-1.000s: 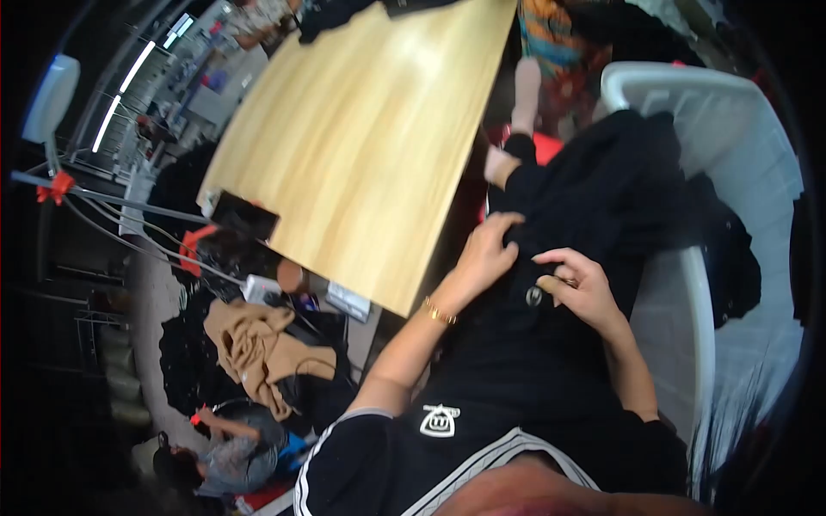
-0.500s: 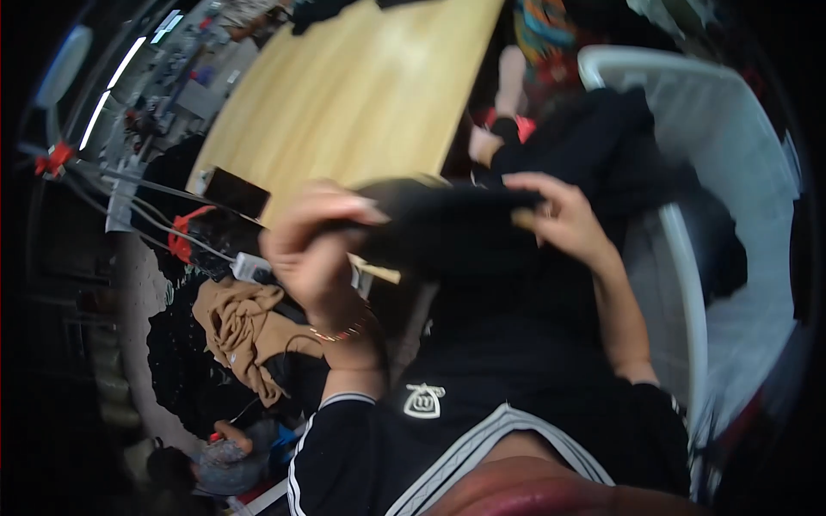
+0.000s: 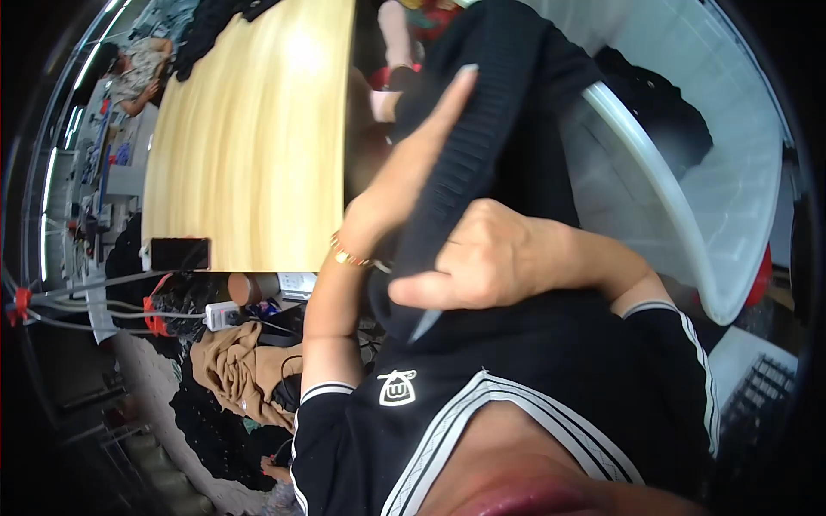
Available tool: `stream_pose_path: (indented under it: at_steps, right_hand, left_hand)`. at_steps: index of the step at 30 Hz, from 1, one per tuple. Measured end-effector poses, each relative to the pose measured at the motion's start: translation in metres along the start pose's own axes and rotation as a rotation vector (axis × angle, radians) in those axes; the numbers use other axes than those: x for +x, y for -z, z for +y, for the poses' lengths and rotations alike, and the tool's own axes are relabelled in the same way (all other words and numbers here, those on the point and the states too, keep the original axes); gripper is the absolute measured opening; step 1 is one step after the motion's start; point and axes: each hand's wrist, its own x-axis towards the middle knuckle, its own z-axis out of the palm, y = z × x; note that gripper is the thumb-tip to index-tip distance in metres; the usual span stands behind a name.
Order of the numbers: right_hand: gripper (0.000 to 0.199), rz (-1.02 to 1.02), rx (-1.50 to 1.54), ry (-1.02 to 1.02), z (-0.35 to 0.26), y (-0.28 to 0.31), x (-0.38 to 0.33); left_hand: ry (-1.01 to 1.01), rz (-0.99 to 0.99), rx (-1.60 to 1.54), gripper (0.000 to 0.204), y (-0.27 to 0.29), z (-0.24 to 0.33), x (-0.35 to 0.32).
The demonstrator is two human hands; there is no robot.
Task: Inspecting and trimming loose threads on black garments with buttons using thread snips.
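A black knit garment (image 3: 538,163) with a ribbed band (image 3: 469,146) stretches diagonally across my lap, from far centre down toward my chest. My left hand (image 3: 400,181), a bracelet at its wrist, lies along the left side of the band. One of its fingers reaches straight up the ribbing; the cloth hides the others. Lower down, my right hand (image 3: 486,258) is closed round the band's near end, thumb pointing left. Below that thumb shows a grey pointed tip (image 3: 425,325); whether the right hand holds it, I cannot tell.
A pale wooden table (image 3: 249,129) stands at left, with a dark phone (image 3: 181,254) at its near corner. On the right is a large whitish tub (image 3: 740,198) holding black garments (image 3: 654,103). Tan cloth (image 3: 228,361) and a white power strip (image 3: 222,316) lie lower left. A person (image 3: 142,73) sits far left.
My hands, earlier side by side on a blurred black bundle, now lie along its ribbed band, left farther out, right close to my chest. The view has turned, so the table appears further left.
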Motion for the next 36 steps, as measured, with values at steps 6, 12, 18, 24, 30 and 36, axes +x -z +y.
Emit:
stream_pose_path:
  at_steps: [6,12,18,24,30,36]
  right_hand:
    - [0.022,-0.036,-0.081,-0.050,0.001,0.016,-0.007]
    - [0.027,0.067,-0.376,-0.190,0.030,0.073,-0.013]
    - [0.022,0.020,-0.384,-0.136,0.053,0.049,-0.009]
    - [0.045,0.201,-0.398,-0.171,0.073,0.035,-0.023]
    - [0.062,0.316,-0.284,-0.497,0.073,0.057,-0.068]
    - [0.067,0.275,-0.231,-0.636,0.079,0.054,-0.096]
  left_hand:
    - [-0.242,0.038,0.134,0.026,0.022,0.026,0.043]
    - [-0.280,0.221,0.043,0.042,0.065,0.082,-0.019]
    - [0.054,0.178,0.403,0.070,0.018,0.040,-0.041]
    - [-0.192,0.501,0.835,0.041,0.100,0.036,-0.046]
    - [-0.264,1.175,0.544,0.050,0.359,0.099,-0.003]
    - [0.113,1.554,0.388,0.107,0.490,0.100,-0.019]
